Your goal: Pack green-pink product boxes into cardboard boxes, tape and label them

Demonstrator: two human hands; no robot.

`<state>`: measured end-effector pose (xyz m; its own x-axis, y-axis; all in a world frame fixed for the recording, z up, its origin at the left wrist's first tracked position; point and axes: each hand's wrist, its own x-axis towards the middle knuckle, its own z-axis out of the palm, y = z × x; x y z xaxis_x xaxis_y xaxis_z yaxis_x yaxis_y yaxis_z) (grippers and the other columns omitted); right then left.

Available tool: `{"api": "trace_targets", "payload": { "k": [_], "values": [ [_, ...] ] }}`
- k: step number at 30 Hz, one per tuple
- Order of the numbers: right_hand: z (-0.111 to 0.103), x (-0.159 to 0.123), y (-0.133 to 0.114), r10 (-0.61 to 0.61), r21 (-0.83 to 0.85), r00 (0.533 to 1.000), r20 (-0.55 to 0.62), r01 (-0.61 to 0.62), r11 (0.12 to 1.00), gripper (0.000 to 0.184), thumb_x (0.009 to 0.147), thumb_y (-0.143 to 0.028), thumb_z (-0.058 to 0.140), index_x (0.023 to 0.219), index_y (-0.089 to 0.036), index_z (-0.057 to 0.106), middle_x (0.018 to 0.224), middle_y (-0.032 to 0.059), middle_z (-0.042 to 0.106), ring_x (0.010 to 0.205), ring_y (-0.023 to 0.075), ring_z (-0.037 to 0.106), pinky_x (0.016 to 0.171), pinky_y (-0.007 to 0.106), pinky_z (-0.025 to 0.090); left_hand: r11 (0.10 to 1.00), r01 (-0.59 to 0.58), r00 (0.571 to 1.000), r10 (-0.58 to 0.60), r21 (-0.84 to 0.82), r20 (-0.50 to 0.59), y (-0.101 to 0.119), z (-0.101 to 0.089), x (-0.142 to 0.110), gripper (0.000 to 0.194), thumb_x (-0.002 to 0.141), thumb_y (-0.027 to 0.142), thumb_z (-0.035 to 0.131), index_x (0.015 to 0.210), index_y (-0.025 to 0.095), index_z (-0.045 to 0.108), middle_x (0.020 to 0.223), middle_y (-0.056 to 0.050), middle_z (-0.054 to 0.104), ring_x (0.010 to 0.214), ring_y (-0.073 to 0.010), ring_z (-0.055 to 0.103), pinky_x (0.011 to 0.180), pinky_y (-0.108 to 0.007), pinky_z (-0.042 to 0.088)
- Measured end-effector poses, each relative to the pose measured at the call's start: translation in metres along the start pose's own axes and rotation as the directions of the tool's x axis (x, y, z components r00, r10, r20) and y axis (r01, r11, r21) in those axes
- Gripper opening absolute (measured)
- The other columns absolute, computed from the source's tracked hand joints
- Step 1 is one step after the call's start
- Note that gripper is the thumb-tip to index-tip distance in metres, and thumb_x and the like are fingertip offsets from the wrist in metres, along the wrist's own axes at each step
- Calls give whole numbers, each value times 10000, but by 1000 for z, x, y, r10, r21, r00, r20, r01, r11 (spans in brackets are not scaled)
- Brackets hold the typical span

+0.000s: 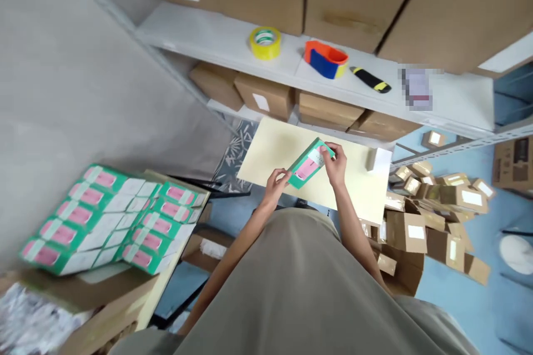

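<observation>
Rightward of green box [306, 171], white box [378, 161]

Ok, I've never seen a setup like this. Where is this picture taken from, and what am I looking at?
There's no machine here: a person works with bare hands. The single view comes from a camera on their head, looking forward and down, so their clothing fills the bottom.

The left hand and right hand hold a green box with a pink panel over a pale yellow table. A small white box stands at the table's right end.

On the shelf beyond sit yellow tape and a black-and-yellow cutter. More green boxes are stacked at left.
</observation>
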<state>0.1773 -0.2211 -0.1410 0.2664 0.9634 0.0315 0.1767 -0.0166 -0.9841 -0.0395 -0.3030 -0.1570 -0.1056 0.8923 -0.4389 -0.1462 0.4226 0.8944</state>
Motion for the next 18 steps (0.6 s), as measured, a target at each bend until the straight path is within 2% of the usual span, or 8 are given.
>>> {"api": "trace_targets", "payload": {
  "k": [2, 4, 6, 8, 12, 18],
  "values": [
    [-16, 15, -3, -33, 56, 997, -74, 37, 998, 439, 965, -665, 727, 1066, -238, 730, 1246, 139, 811, 1199, 303, 741, 1047, 439, 616, 995, 68, 995, -63, -75, 74, 7, 20, 8, 537, 739, 560, 950, 1030, 248, 624, 1279, -85, 757, 1234, -278, 756, 1051, -402, 596],
    [-28, 28, -3, -30, 123, 984, -173, 52, 991, 418, 948, -654, 736, 1008, -240, 722, 1185, 122, 821, 1198, 302, 745, 1093, 451, 591, 982, 137, 984, -120, -127, 136, 13, 36, 12, 641, 638, 459, 1017, 1119, 250, 648, 1222, -83, 777, 1194, -278, 764, 1065, -427, 588],
    [-37, 37, 0, 15, 193, 965, -263, 38, 980, 396, 932, -635, 738, 978, -243, 708, 1149, 107, 824, 1174, 296, 751, 1112, 455, 576, 979, 165, 974, -144, -116, 173, 19, 50, 15, 758, 601, 382, 1038, 1244, 251, 658, 1211, -89, 783, 1151, -272, 769, 1068, -447, 592],
    [-43, 44, 4, 64, 256, 945, -319, 21, 967, 366, 932, -613, 717, 962, -249, 689, 1133, 93, 823, 1148, 284, 756, 1111, 446, 571, 992, 117, 977, -106, -53, 184, 23, 62, 16, 822, 597, 343, 1044, 1316, 254, 657, 1258, -98, 767, 1137, -263, 764, 1057, -449, 609],
    [-46, 51, 11, 121, 299, 919, -376, -4, 954, 358, 949, -619, 668, 962, -262, 649, 1127, 76, 813, 1150, 269, 750, 1112, 429, 568, 996, -39, 981, 23, 78, 191, 29, 78, 17, 776, 577, 333, 1067, 1247, 253, 683, 1299, -95, 717, 1116, -242, 741, 1001, -416, 657],
    [-44, 56, 19, 209, 319, 904, -373, -87, 944, 475, 895, -708, 703, 1043, -264, 622, 1154, 78, 778, 1155, 267, 718, 1078, 416, 578, 996, -54, 985, 41, 75, 167, 40, 79, 22, 630, 611, 372, 1074, 1117, 235, 724, 1161, -52, 743, 1007, -193, 742, 918, -325, 668]
  ]
}}
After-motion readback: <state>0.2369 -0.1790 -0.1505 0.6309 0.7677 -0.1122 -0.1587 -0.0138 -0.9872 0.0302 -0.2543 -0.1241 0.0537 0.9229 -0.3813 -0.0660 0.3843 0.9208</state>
